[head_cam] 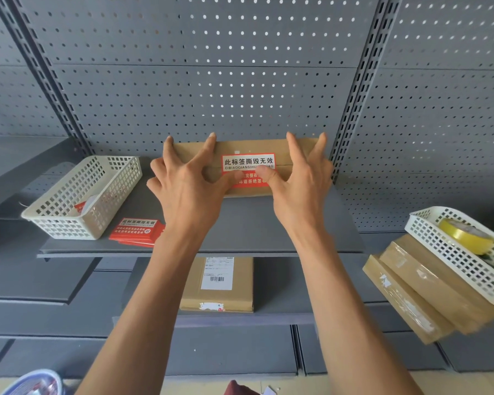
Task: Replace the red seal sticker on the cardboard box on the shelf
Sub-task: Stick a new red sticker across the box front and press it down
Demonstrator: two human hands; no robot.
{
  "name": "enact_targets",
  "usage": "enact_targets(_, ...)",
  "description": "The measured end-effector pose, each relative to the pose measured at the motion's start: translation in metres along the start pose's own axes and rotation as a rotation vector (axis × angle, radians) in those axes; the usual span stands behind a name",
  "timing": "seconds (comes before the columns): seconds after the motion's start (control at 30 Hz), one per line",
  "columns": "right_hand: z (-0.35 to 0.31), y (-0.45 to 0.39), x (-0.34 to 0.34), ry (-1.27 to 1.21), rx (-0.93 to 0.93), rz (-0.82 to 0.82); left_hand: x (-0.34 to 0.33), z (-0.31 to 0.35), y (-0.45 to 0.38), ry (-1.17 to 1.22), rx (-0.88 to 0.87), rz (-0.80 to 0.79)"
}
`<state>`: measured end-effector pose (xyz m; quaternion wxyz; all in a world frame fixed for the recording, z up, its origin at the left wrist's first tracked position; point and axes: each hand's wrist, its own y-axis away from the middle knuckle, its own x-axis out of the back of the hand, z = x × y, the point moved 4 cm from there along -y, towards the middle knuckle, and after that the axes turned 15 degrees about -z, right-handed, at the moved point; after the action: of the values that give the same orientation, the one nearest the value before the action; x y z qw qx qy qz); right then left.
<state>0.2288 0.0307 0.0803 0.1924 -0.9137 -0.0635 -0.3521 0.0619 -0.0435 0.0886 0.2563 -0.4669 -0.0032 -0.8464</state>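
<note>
1. A flat brown cardboard box (248,155) stands against the perforated grey metal back panel (200,81), on the matte grey shelf (240,223).
2. A glossy red sticker (248,166) with a white band of black print lies across the box's seam, at the middle of its face.
3. The left hand (188,181) is spread wide: fingers fan over the box's left end and the thumb presses flat on the sticker's lower left.
4. The right hand (297,178) mirrors it, fingers splayed over the right end, thumb pressing the sticker's lower right.
5. Left on the shelf sits a cream plastic lattice basket (80,195), with a fanned stack of red stickers (137,232) just beside it.
6. One shelf down lies a second box (217,283) bearing a white barcode label.
7. At far right a white lattice basket (454,252) holding a yellow tape roll (465,235) rests tilted on taped cardboard boxes (417,289).
</note>
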Motion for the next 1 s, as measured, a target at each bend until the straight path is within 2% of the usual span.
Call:
enact_targets(0.5,0.002,0.001,0.007,-0.022,0.080,0.004,0.008,-0.014,0.000,0.060,-0.090,-0.041)
enact_targets(0.7,-0.006,0.004,0.002,0.069,0.026,-0.055,0.008,-0.003,0.003,-0.017,-0.045,-0.050)
enact_targets(1.0,0.002,0.003,0.002,-0.018,0.034,-0.091,0.006,-0.008,0.004,0.031,-0.084,-0.055)
